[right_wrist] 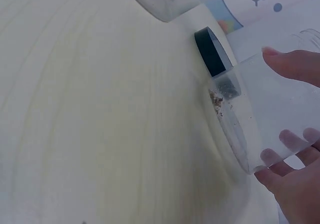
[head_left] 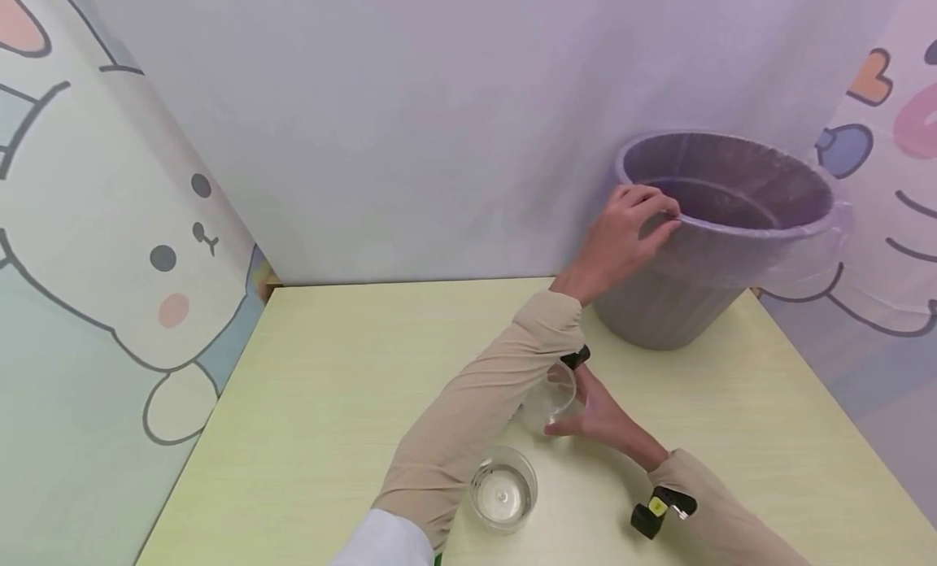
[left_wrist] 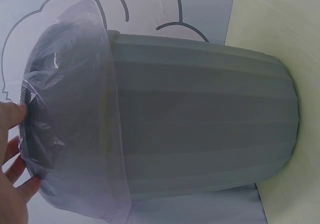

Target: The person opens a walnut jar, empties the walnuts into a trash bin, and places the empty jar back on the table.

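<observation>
My left hand [head_left: 622, 228] is at the near rim of a grey trash bin [left_wrist: 200, 114], fingers and thumb pinching the edge. A thin clear plastic liner [left_wrist: 70, 109] is folded over the bin's rim. Lower down, my right hand [head_left: 596, 411] grips a clear jar [right_wrist: 270, 109] round its side, close over the table. Brown crumbs [right_wrist: 217, 101] cling inside the jar near its base. The left forearm crosses above and partly hides this jar in the head view. A second clear jar [head_left: 503, 491] stands upright nearer to me.
A round dark lid [right_wrist: 210, 52] lies beyond the held jar in the right wrist view. The bin stands at the back right of the pale yellow table [head_left: 329, 371], against a plain back wall [head_left: 381, 127]. Side walls carry cartoon drawings.
</observation>
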A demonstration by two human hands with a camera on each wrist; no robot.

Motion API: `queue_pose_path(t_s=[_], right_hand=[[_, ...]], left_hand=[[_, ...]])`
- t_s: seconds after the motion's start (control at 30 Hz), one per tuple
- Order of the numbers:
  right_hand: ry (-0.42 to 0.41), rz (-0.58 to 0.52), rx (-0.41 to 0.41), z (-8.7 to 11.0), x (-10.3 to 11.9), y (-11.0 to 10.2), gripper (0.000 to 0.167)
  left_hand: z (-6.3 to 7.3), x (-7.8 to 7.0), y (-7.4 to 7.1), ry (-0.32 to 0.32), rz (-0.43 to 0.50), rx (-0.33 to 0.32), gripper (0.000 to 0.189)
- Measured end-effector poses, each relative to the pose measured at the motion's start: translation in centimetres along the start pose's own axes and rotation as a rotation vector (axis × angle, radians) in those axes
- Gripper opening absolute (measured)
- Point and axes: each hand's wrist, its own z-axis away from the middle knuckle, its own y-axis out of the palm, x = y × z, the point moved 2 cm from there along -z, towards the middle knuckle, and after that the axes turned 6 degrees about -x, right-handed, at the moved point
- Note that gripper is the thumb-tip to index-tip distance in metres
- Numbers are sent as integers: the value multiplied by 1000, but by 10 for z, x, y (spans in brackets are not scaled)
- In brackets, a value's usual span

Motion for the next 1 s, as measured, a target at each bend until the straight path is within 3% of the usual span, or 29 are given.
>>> queue_pose_path(t_s=[0.17, 0.43, 0.73, 1.0], right_hand=[[8, 11, -7, 2, 4, 3, 117], [26, 37, -15, 6, 29, 7, 120], [33, 106, -13, 4, 2, 4, 120], [44, 132, -9, 0, 1, 6, 118]], left_hand=[[0, 1, 0, -3, 8, -4, 14], [0, 1, 1, 8, 2, -10, 14], [1, 0, 2, 16, 25, -17, 15], [1, 4, 1, 15, 32, -21, 15]])
